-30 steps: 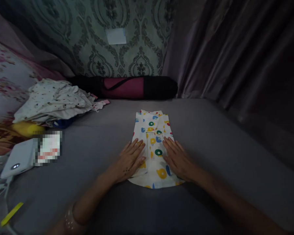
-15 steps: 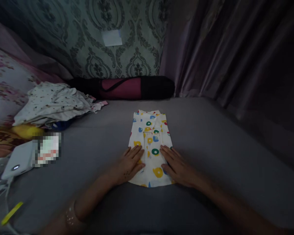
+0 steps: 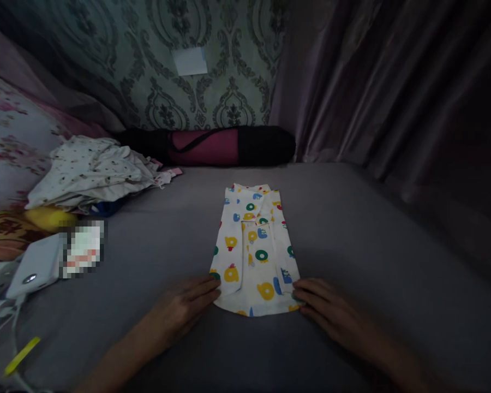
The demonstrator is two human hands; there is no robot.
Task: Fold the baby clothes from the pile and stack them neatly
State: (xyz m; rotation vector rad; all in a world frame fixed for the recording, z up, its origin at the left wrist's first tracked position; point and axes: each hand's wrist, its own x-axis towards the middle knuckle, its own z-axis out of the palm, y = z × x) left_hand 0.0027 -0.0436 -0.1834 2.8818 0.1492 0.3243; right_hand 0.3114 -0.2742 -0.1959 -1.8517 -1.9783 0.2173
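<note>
A small white garment point(image 3: 253, 248) printed with yellow, green and blue shapes lies folded into a narrow strip on the grey bed surface point(image 3: 352, 234). My left hand point(image 3: 184, 305) lies at its near left corner, fingertips touching the hem. At the near right corner, my right hand point(image 3: 327, 311) touches the hem with its fingertips. Both hands lie fairly flat with fingers extended; I cannot tell whether they pinch the cloth.
A heap of speckled white clothes point(image 3: 90, 172) lies at the far left beside a floral pillow point(image 3: 8, 142). A black and maroon roll bag point(image 3: 225, 146) rests against the patterned wall. A white device point(image 3: 35, 265) with cables sits at the left edge. Curtains point(image 3: 393, 98) hang on the right.
Both hands slid down the garment toward me and outward, from resting on its middle to its near corners. The garment now lies uncovered and flat.
</note>
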